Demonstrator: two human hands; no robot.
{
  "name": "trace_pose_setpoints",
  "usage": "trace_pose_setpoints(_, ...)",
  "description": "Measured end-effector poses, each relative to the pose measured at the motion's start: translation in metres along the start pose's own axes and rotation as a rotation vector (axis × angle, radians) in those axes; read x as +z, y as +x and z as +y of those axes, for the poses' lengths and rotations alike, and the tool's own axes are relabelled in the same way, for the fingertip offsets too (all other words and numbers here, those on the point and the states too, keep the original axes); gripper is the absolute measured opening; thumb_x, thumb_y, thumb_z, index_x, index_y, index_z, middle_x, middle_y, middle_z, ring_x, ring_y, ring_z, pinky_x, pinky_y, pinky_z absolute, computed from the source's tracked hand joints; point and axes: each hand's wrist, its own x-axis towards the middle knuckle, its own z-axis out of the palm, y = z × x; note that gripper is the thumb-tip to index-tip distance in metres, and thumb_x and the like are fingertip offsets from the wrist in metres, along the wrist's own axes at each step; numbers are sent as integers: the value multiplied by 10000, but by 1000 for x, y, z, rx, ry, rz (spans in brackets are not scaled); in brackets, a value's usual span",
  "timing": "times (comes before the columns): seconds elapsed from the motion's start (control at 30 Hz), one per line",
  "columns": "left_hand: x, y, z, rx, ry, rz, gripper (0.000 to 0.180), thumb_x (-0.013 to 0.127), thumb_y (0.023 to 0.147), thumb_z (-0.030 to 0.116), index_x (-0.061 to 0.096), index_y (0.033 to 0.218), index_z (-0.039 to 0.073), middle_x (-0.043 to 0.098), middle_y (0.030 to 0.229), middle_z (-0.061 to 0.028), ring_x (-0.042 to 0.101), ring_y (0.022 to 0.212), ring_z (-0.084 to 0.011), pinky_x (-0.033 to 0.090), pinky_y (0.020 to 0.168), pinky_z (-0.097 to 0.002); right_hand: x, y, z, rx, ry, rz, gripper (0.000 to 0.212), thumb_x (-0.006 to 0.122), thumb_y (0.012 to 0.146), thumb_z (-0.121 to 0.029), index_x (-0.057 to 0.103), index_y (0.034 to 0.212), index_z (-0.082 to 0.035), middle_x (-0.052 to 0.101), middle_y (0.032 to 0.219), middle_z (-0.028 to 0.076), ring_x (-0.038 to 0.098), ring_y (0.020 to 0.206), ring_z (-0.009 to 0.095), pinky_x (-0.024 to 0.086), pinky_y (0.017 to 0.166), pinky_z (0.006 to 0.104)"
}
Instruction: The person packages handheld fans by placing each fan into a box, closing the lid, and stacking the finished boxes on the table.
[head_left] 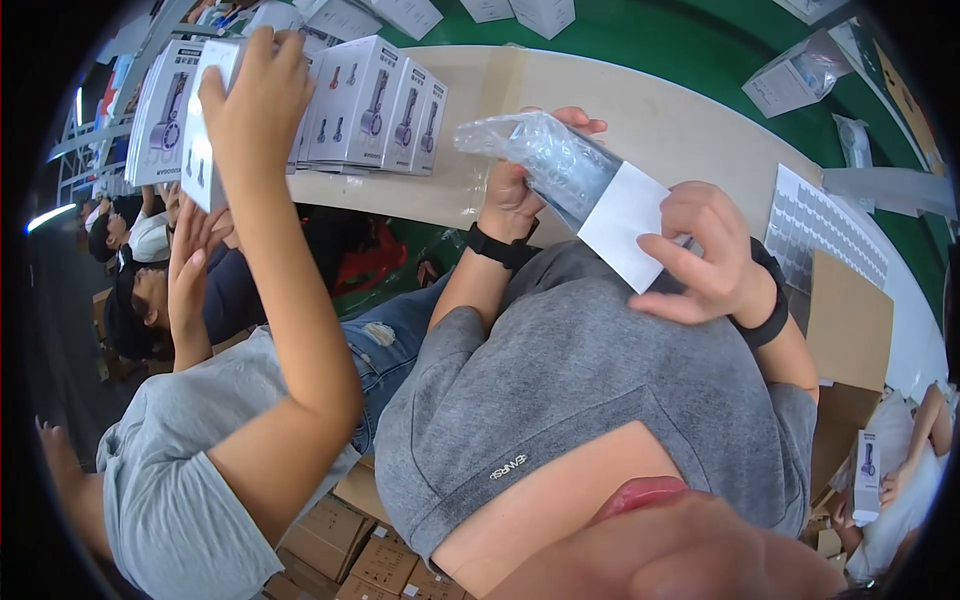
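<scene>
In front of my chest, my left hand is closed round a dark grey item in a clear plastic bag. Its fingers curl up behind the bag, and the loose plastic end points left. Against the right end of the bag lies a plain white piece, paper or thin card; I cannot tell which. My right hand grips that white piece at its right edge, thumb below and fingers bent over it. What the bag holds is blurred by the plastic.
To the left, a co-worker's hand grasps a white printed box beside a row of similar boxes on the pale table. A printed sheet lies right, near an open cardboard carton. Another box sits on green surfacing.
</scene>
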Motion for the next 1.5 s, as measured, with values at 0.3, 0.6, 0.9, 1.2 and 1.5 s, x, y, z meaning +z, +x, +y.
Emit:
trace_pose_setpoints(0.3, 8, 5, 1, -79, 52, -93, 517, 758, 642, 332, 497, 1012, 83, 493, 1122, -181, 499, 1059, -318, 459, 847, -405, -22, 26, 2, 752, 635, -7, 321, 628, 742, -221, 585, 977, -7, 499, 642, 33, 478, 527, 156, 394, 528, 289)
trace_pose_setpoints(0.6, 13, 1, 5, -170, 237, -81, 565, 797, 570, 237, 495, 1013, 60, 508, 1095, -162, 515, 1025, -251, 452, 848, -349, -23, 53, 24, 218, 301, -316, 297, 635, 649, -9, 619, 945, -29, 531, 700, 77, 527, 575, 207, 406, 513, 298)
trace_pose_setpoints(0.9, 22, 7, 13, -134, 290, -173, 516, 764, 603, 311, 515, 990, 78, 491, 1060, -186, 520, 944, -239, 440, 810, -335, -29, 56, 13, 78, 94, -280, 239, 619, 594, -39, 632, 832, -26, 562, 759, 106, 566, 658, 243, 417, 525, 319)
trace_pose_setpoints(1.2, 17, 15, -4, -173, 170, -236, 509, 758, 584, 262, 532, 989, 52, 509, 1066, -176, 538, 972, -260, 428, 848, -352, -33, 46, 12, 110, 71, -311, 218, 610, 614, -36, 630, 830, -23, 563, 786, 108, 569, 680, 241, 422, 533, 312)
trace_pose_setpoints(1.5, 24, 10, -9, -184, 154, -146, 557, 771, 588, 321, 508, 1000, 55, 507, 1072, -180, 536, 975, -244, 439, 830, -343, -34, 41, 7, 180, 18, -251, 247, 661, 611, -40, 628, 856, -36, 564, 791, 100, 566, 698, 255, 436, 557, 318)
